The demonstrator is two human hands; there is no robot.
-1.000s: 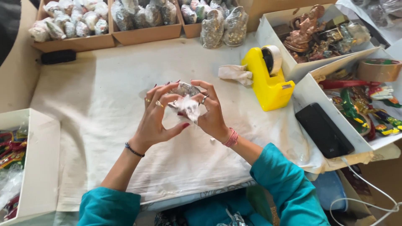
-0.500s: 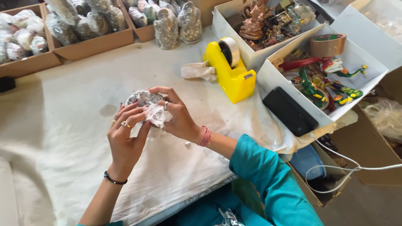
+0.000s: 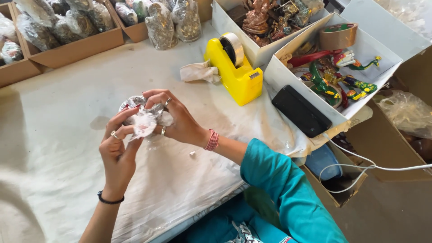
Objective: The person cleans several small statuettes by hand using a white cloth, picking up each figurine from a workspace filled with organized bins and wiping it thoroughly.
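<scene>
Both hands were up over the white cloth [image 3: 58, 148] covering the table, and between them sat a small bundle [image 3: 145, 118] wrapped in crinkled clear plastic and white tissue. The left hand [image 3: 118, 150] came at it from below, thumb and fingers pinched on the lower edge of the wrapping, a ring showing on one finger and a black band at the wrist. The right hand [image 3: 177, 120] covered it from the far side, fingers curled over the top and closed on the plastic, two rings on show, red threads round the wrist and a teal sleeve behind. The bundle was held clear of the cloth, in front of the person's chest, nothing of what lay inside could be made out.

Just beyond the hands stood a yellow tape dispenser [image 3: 236, 72] with its roll on top, and a crumpled white scrap [image 3: 198, 72] lay beside it. To the right, a black phone [image 3: 300, 110] rested at the edge of a white box [image 3: 382, 45] holding bright painted figures and a roll of brown tape [image 3: 337, 36]. Along the back, cardboard trays [image 3: 72, 49] carried more plastic-wrapped pieces [image 3: 173, 22]. A white cable [image 3: 360, 164] trailed off the table's right side.
</scene>
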